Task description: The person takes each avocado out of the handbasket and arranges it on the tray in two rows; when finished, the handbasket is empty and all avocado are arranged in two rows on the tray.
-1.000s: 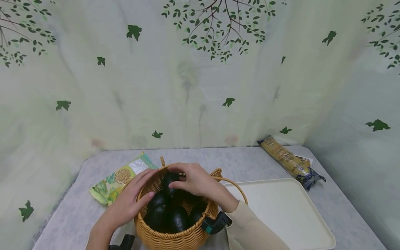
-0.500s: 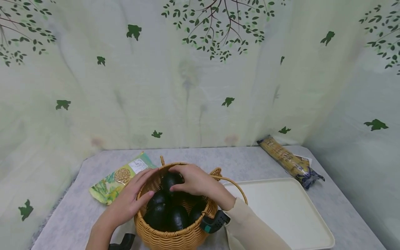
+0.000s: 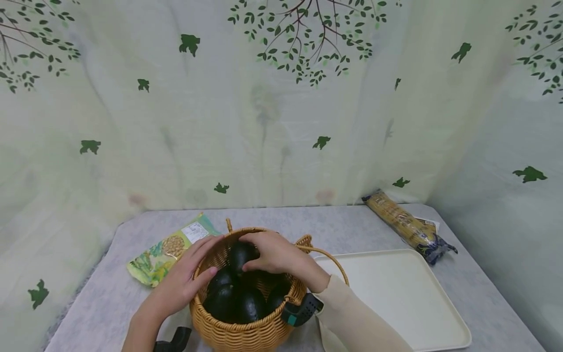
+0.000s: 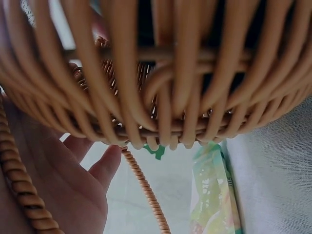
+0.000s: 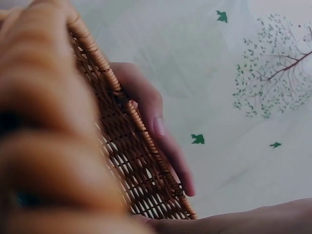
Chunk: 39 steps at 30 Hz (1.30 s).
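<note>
A round wicker basket [image 3: 239, 338] stands at the front of the table, holding several dark, glossy avocados [image 3: 250, 305]. My right hand [image 3: 278, 255] reaches over the basket's right side, its thumb and fingers around the rearmost avocado [image 3: 239, 255]. That avocado is inside the basket, near the back wall, partly covered by my fingers. At the left rim, my left hand [image 3: 178, 288] holds the basket, thumb over the edge and fingers along the outside. The left wrist view shows the woven wall [image 4: 165, 97] close up; the right wrist view shows fingers [image 5: 151, 105] outside the rim.
A white tray [image 3: 396, 298] lies right of the basket, partly behind the right sleeve. Behind it is a long pack of noodles [image 3: 402, 222]. A green and yellow bag [image 3: 169, 249] lies behind my left hand. The basket's handle [image 3: 330, 256] leans out to the right.
My right hand and the avocado in it have barely shifted inside the basket. My left hand stays at the rim.
</note>
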### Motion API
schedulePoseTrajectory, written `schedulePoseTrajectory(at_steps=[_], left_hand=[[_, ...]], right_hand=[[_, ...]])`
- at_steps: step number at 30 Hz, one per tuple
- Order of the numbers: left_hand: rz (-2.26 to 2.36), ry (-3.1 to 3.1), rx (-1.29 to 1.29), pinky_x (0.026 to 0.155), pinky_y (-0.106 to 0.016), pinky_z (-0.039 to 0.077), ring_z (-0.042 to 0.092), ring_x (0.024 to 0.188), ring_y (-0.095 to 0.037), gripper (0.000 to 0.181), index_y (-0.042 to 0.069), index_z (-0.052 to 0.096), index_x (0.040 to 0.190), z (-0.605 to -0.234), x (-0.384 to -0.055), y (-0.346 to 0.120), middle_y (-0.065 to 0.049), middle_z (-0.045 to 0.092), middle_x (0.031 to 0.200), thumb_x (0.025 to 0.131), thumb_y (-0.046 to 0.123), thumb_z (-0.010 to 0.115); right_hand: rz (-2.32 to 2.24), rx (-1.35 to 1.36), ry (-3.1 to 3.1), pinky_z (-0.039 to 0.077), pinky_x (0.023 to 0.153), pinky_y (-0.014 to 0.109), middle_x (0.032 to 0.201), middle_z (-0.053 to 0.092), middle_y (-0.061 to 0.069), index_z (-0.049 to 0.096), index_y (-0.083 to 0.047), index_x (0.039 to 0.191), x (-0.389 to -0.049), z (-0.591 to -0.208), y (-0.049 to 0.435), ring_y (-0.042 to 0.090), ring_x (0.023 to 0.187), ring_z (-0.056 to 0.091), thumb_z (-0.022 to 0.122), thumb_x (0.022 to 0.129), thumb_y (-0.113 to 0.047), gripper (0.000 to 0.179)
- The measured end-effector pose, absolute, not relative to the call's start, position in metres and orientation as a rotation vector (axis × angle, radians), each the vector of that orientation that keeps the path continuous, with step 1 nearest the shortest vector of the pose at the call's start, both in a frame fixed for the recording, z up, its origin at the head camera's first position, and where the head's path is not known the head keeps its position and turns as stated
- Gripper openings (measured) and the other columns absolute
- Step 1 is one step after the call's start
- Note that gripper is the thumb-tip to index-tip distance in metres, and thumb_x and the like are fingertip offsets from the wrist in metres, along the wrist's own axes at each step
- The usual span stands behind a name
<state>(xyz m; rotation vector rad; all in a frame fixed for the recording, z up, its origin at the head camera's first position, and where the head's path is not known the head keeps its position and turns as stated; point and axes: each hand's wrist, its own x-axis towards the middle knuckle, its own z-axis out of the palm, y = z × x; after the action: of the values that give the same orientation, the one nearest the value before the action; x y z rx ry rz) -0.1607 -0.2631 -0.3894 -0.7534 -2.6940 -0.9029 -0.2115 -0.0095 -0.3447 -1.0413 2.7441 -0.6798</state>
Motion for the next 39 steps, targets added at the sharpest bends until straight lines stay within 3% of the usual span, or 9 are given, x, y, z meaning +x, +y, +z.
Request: schedulePoseTrajectory(at_steps=[5, 16, 23, 28, 32, 39], left_hand=[[-0.91, -2.694, -0.757, 0.101, -0.064, 0.046, 0.047, 0.138, -0.031, 0.062, 0.029, 0.036, 0.161, -0.3882, -0.1619, -0.2617, -0.002, 0.044, 0.157, 0.104, 0.019, 0.058], [-0.917, -2.698, -0.753, 0.102, -0.064, 0.046, 0.046, 0.14, -0.031, 0.06, 0.03, 0.036, 0.161, -0.3882, -0.1669, -0.26, -0.002, 0.043, 0.157, 0.105, 0.02, 0.057], [-0.943, -2.701, -0.752, 0.102, -0.065, 0.046, 0.046, 0.139, -0.031, 0.059, 0.029, 0.036, 0.161, -0.3902, -0.1659, -0.2584, -0.001, 0.043, 0.157, 0.106, 0.019, 0.056], [-0.952, -2.694, -0.75, 0.102, -0.066, 0.044, 0.046, 0.14, -0.032, 0.059, 0.029, 0.037, 0.16, -0.3893, -0.1642, -0.2574, -0.003, 0.043, 0.157, 0.106, 0.017, 0.055], [-0.937, -2.695, -0.753, 0.102, -0.064, 0.046, 0.046, 0.139, -0.029, 0.059, 0.029, 0.036, 0.161, -0.3887, -0.1617, -0.2565, -0.001, 0.042, 0.158, 0.106, 0.016, 0.054], [-0.884, -2.71, -0.726, 0.1, -0.06, 0.049, 0.046, 0.138, -0.021, 0.06, 0.031, 0.034, 0.161, -0.3884, -0.1586, -0.2594, 0.004, 0.042, 0.158, 0.107, 0.016, 0.054]], right_hand=[[-0.661, -1.071, 2.745, 0.053, 0.097, 0.029, 0.136, 0.067, -0.001, 0.064, -0.016, 0.141, -0.2122, -0.3448, -0.0083, 0.014, 0.118, 0.065, 0.083, 0.09, -0.028, 0.056], [-0.696, -1.137, 2.685, 0.046, 0.109, 0.03, 0.144, 0.061, 0.001, 0.062, -0.014, 0.142, -0.2163, -0.3462, -0.0063, 0.016, 0.132, 0.057, 0.084, 0.088, -0.024, 0.059], [-0.688, -1.132, 2.663, 0.048, 0.105, 0.028, 0.142, 0.058, 0.003, 0.057, -0.012, 0.147, -0.2147, -0.3485, -0.0048, 0.015, 0.127, 0.057, 0.085, 0.088, -0.026, 0.067], [-0.665, -1.188, 2.638, 0.047, 0.108, 0.029, 0.147, 0.056, 0.003, 0.058, -0.014, 0.147, -0.2137, -0.3485, -0.0042, 0.016, 0.133, 0.055, 0.083, 0.089, -0.03, 0.066], [-0.655, -1.21, 2.601, 0.045, 0.11, 0.03, 0.15, 0.055, 0.002, 0.057, -0.016, 0.149, -0.2116, -0.3481, -0.0041, 0.016, 0.136, 0.053, 0.083, 0.089, -0.03, 0.067], [-0.689, -1.199, 2.592, 0.048, 0.104, 0.027, 0.145, 0.06, -0.003, 0.056, -0.018, 0.147, -0.2077, -0.3485, -0.0074, 0.011, 0.128, 0.058, 0.085, 0.087, -0.03, 0.067]])
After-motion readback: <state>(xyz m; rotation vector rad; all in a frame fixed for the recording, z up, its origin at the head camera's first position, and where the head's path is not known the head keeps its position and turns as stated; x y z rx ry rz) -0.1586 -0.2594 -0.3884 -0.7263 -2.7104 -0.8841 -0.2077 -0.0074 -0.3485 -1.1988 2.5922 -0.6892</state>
